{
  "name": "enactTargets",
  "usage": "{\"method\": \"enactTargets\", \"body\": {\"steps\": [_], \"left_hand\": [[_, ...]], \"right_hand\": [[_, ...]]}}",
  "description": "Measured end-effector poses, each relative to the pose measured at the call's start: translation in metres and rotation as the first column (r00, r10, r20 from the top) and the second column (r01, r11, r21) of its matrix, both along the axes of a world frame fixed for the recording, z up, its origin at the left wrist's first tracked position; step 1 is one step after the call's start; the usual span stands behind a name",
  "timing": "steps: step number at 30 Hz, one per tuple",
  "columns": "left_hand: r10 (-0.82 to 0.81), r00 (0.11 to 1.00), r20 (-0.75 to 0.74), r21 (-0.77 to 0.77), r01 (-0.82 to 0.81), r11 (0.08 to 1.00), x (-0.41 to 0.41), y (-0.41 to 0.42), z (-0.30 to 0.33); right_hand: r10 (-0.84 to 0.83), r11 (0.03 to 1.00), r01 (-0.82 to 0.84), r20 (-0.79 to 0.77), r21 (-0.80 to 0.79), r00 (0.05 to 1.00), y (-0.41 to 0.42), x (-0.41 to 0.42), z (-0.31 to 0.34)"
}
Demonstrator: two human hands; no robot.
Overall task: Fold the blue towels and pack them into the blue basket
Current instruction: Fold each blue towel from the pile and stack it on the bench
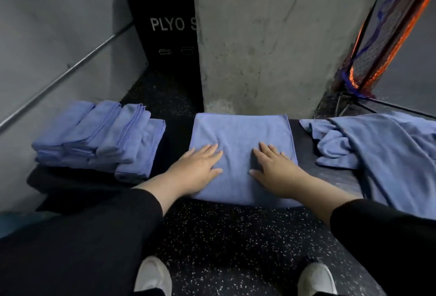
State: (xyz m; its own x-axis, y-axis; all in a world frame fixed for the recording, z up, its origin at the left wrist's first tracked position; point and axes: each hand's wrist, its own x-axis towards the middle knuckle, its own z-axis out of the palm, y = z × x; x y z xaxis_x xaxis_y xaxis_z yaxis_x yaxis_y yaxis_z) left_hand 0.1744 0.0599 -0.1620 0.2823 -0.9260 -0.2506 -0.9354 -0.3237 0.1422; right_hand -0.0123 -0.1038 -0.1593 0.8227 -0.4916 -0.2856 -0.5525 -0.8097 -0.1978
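A folded blue towel (240,130) lies flat on a low dark bench (304,130) in front of me. My left hand (200,166) presses flat on its left half, fingers straight. My right hand (273,168) lies flat on its right half, fingers spread. To the left sits a stack of several folded blue towels (101,135). On the right, unfolded blue towels (382,149) lie crumpled and hang over the bench edge. No blue basket shows in this view.
A concrete pillar (259,36) rises just behind the bench. A black plyo box (165,24) stands at the back left, beside a grey wall with a metal rail (70,71). An orange and black netted post (377,47) leans at right. Speckled rubber floor (224,236) lies below, with my shoes.
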Motion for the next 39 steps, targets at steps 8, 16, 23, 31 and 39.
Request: {"method": "enactTargets", "body": {"steps": [8,16,23,31,39], "left_hand": [[0.068,0.998,0.002,0.049,-0.068,0.996,0.002,-0.008,-0.001],[0.133,0.989,0.06,0.042,-0.135,0.99,0.002,-0.014,0.003],[-0.164,0.982,0.091,-0.24,0.181,0.954,-0.002,0.027,0.017],[-0.215,0.953,0.214,-0.267,0.269,0.926,0.003,0.063,0.0],[-0.129,0.964,0.231,-0.31,0.198,0.93,0.009,0.071,0.001]], "right_hand": [[0.088,0.992,-0.084,0.037,-0.096,0.995,-0.023,-0.012,-0.009],[0.105,0.992,-0.094,0.142,-0.085,0.984,-0.045,-0.003,-0.011],[0.351,0.929,-0.256,0.412,-0.268,0.841,-0.029,-0.045,0.005],[0.457,0.884,-0.393,0.284,-0.255,0.843,-0.037,-0.101,-0.004],[0.353,0.933,-0.276,0.436,-0.23,0.828,-0.032,-0.101,-0.003]]}}
